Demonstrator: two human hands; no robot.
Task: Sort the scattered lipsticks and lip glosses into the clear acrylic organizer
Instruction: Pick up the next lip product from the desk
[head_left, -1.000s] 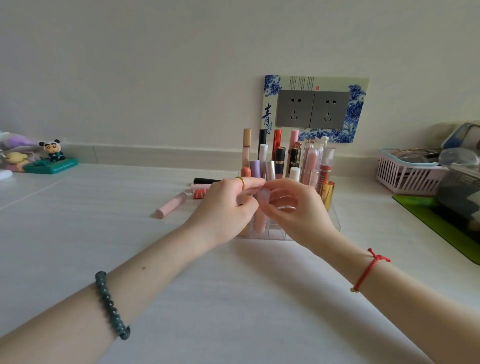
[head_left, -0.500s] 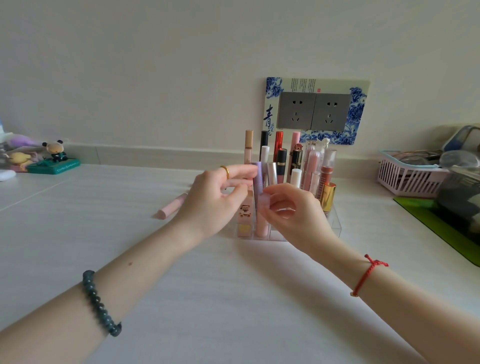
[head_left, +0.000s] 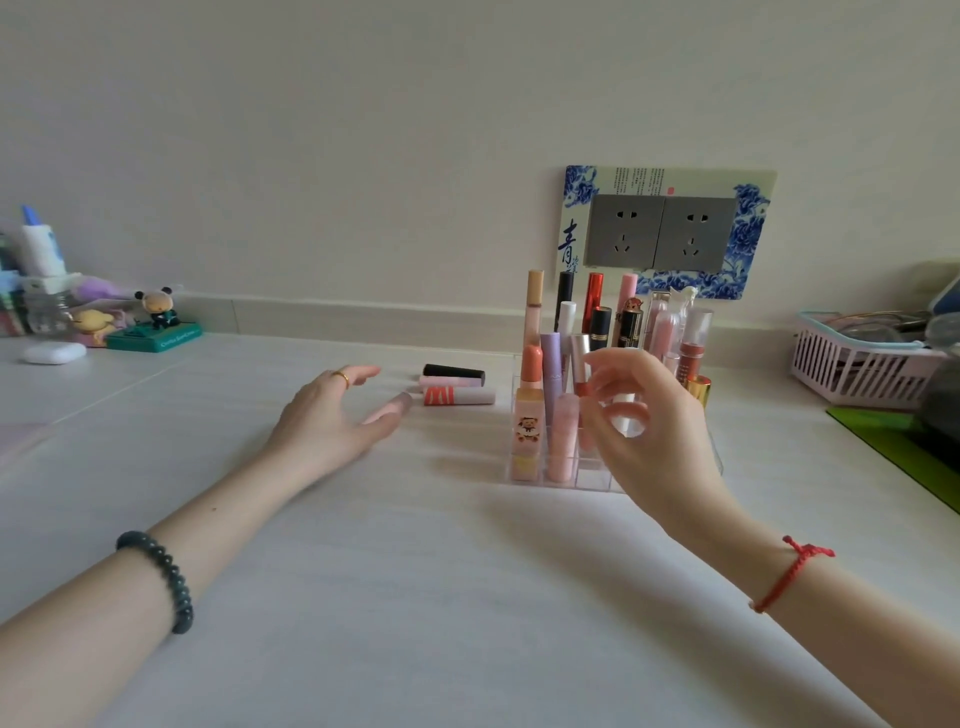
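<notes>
Far left: small figurines (head_left: 156, 312) at the table's (head_left: 467, 597) back edge.
Left hand (head_left: 332, 421): fingers spread, holding nothing, low over the table.
Loose tubes (head_left: 457, 385): three lie on their sides between the left hand and the organizer.
Organizer (head_left: 592, 480): clear acrylic, with many lipsticks (head_left: 529, 415) standing upright in it.
Right hand (head_left: 639, 415): well apart from the left, fingers loosely curled, holding nothing, in front of the organizer.
Far right: pink basket (head_left: 857, 374).

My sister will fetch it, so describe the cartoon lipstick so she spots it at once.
Below the blue-flowered socket frame, a clear acrylic organizer stands on the white table. The lipstick stands upright in its front left corner compartment. Unlike the round pink tube beside it, it has a square pale yellow body with a cartoon figure and a coral cap.
</notes>
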